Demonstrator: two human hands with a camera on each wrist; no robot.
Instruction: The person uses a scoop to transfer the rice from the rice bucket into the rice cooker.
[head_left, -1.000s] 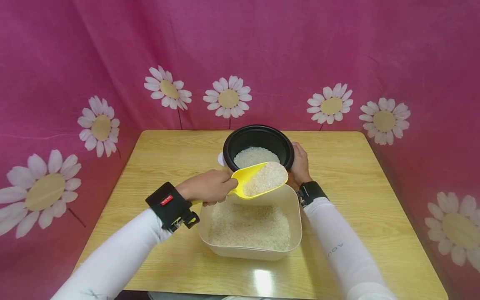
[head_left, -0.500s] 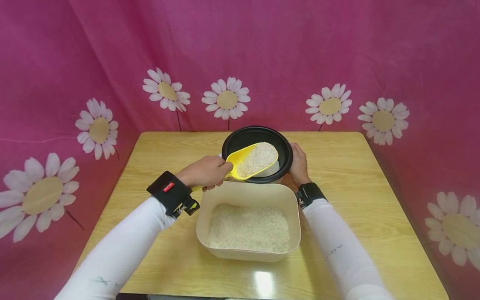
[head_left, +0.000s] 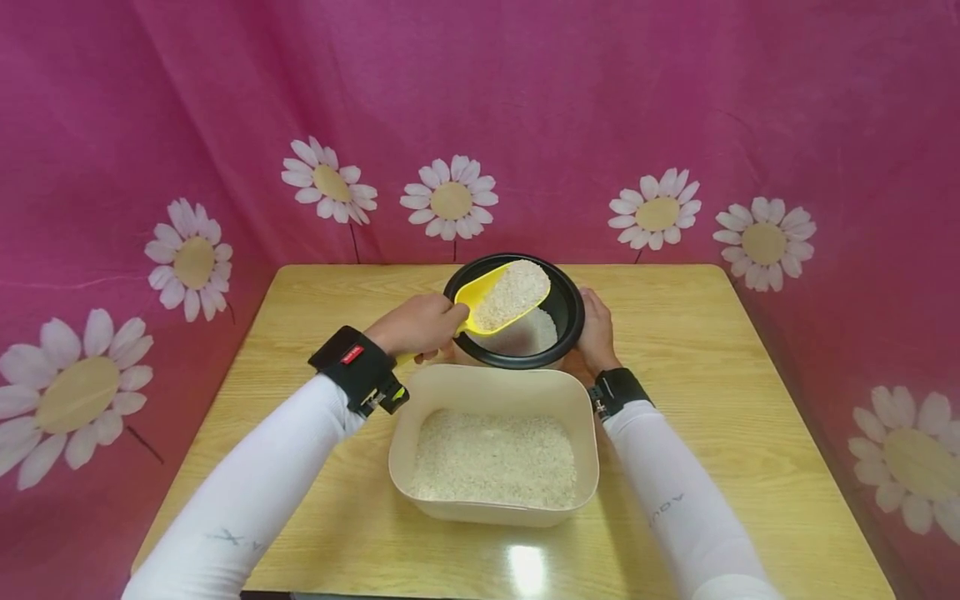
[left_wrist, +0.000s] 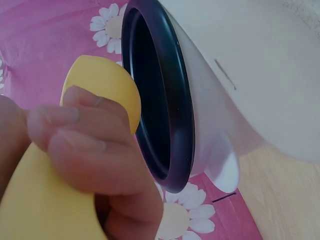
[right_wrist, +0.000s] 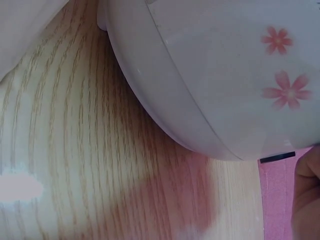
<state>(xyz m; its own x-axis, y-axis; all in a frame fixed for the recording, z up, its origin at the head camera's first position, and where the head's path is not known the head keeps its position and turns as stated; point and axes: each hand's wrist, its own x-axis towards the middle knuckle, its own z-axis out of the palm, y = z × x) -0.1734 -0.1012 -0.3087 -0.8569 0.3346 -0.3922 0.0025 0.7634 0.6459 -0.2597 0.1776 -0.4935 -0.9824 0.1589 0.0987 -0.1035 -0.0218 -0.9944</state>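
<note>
My left hand [head_left: 422,325] grips the handle of a yellow scoop [head_left: 471,293] heaped with rice [head_left: 517,293]. It holds the scoop over the rice cooker [head_left: 517,362], inside the circle of its black rim from above. More rice [head_left: 534,333] covers the bottom of the black inner pot. In the left wrist view, fingers [left_wrist: 95,160] curl round the scoop's handle, beside the dark pot rim [left_wrist: 180,110]. My right hand [head_left: 597,332] holds the right side of the cooker. The right wrist view shows the cooker's white body [right_wrist: 215,90] with pink flowers, and part of that hand [right_wrist: 307,195].
A cream bin [head_left: 495,514] of rice [head_left: 495,462] stands in front of the cooker, between my forearms. Both are on a wooden table [head_left: 712,433]. A pink curtain [head_left: 555,108] with daisies encloses the table's back and sides.
My left hand has carried the loaded scoop forward and slightly left, from the gap between bin and cooker to over the pot. The right hand stays at the cooker's side.
</note>
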